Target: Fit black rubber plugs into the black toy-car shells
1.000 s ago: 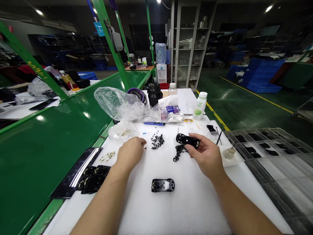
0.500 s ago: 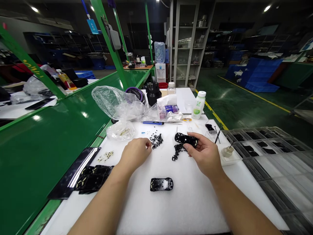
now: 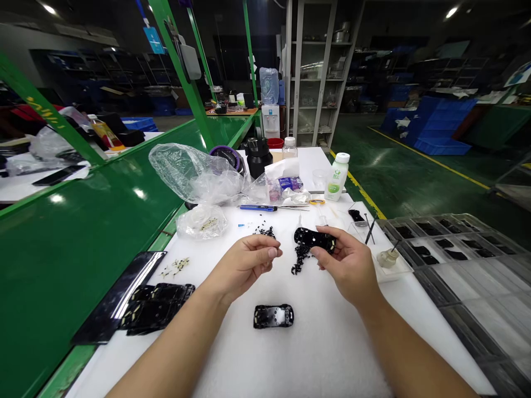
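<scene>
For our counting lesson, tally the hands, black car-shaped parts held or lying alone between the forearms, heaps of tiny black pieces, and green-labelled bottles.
Hands: 2
Car-shaped parts: 2
Heaps of tiny black pieces: 2
Green-labelled bottle: 1
Total: 7

Left hand: anything between fingertips too small to tell.
Black car shell: one end covered by right hand.
Divided tray: cut by right edge.

A factory workshop, shown by the green conveyor line, blue crates and parts trays.
</scene>
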### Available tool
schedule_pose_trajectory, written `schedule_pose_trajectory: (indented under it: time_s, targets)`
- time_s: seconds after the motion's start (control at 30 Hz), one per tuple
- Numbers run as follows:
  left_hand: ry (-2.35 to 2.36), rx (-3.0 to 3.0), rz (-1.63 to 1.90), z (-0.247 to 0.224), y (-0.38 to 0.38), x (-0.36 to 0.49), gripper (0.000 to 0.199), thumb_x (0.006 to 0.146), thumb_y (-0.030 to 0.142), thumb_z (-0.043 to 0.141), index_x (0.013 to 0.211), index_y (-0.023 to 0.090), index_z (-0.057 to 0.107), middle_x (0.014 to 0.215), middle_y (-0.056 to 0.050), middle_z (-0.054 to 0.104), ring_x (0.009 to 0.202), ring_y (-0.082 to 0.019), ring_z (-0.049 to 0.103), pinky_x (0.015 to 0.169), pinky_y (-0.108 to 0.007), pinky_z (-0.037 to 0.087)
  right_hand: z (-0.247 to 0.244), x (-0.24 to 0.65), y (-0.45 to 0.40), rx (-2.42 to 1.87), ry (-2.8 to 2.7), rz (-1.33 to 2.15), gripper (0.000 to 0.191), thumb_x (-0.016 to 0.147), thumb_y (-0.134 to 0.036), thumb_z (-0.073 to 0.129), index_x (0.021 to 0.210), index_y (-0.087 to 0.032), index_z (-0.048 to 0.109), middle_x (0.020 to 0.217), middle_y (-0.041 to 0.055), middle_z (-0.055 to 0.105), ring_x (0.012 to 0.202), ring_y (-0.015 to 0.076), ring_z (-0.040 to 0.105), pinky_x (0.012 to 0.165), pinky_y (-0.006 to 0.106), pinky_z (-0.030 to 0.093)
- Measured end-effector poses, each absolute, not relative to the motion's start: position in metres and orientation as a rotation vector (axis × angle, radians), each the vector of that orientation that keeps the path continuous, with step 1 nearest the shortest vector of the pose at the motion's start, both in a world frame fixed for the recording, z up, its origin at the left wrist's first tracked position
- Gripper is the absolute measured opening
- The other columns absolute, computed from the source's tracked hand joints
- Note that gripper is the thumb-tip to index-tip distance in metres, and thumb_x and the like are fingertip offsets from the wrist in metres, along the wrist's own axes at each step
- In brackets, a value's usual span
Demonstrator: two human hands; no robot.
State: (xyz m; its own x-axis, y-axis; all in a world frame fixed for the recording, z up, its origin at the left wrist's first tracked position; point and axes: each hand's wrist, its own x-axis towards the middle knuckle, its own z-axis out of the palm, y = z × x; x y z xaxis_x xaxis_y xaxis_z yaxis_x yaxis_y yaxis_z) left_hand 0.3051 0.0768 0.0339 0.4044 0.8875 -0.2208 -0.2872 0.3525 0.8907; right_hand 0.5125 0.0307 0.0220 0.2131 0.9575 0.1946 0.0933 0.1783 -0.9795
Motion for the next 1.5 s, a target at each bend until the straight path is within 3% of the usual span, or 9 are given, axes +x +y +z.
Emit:
schedule_pose_trajectory:
  time_s: [0.2, 0.47, 0.73, 1.5]
  targets:
    - [0.805, 0.837, 0.903, 0.033, 0.077, 0.309, 0.023, 0.058, 0.026, 0.088, 0.076, 0.018, 0.076, 0.067, -0.002, 0.068, 0.052, -0.004, 0.046, 0.054, -0.017, 0.037, 0.022, 0.510, 0.029, -1.188, -1.211, 0.881, 0.040, 0.074, -0.031, 0.075, 0.112, -0.020, 0.067, 0.069, -0.0011, 0.064, 0.058, 0.0135, 0.059, 0.054, 0.026, 0.053]
    - [1.014, 1.142, 0.948, 0.030, 0.073, 0.314, 0.020, 0.076, 0.038, 0.075, 0.083, 0.019, 0.075, 0.083, -0.004, 0.072, 0.071, -0.011, 0.055, 0.068, -0.023, 0.040, 0.017, 0.510, 0.028, -1.169, -1.377, 0.710, 0.037, 0.076, -0.028, 0.074, 0.111, -0.020, 0.068, 0.075, 0.0002, 0.068, 0.061, 0.0137, 0.061, 0.060, 0.027, 0.055]
    - [0.960, 1.066, 0.889, 0.032, 0.073, 0.317, 0.020, 0.071, 0.036, 0.078, 0.076, 0.018, 0.074, 0.077, -0.003, 0.070, 0.066, -0.011, 0.052, 0.068, -0.026, 0.040, 0.016, 0.510, 0.029, -1.164, -1.391, 0.724, 0.036, 0.076, -0.028, 0.074, 0.111, -0.020, 0.068, 0.073, -0.0004, 0.068, 0.061, 0.0141, 0.061, 0.059, 0.028, 0.056]
    - [0.978, 1.212, 0.876, 0.029, 0.072, 0.318, 0.026, 0.078, 0.043, 0.071, 0.076, 0.018, 0.072, 0.076, -0.004, 0.070, 0.068, -0.013, 0.053, 0.070, -0.027, 0.041, 0.018, 0.510, 0.028, -1.167, -1.389, 0.760, 0.037, 0.075, -0.030, 0.074, 0.111, -0.019, 0.068, 0.071, 0.0000, 0.067, 0.059, 0.0144, 0.060, 0.058, 0.028, 0.055]
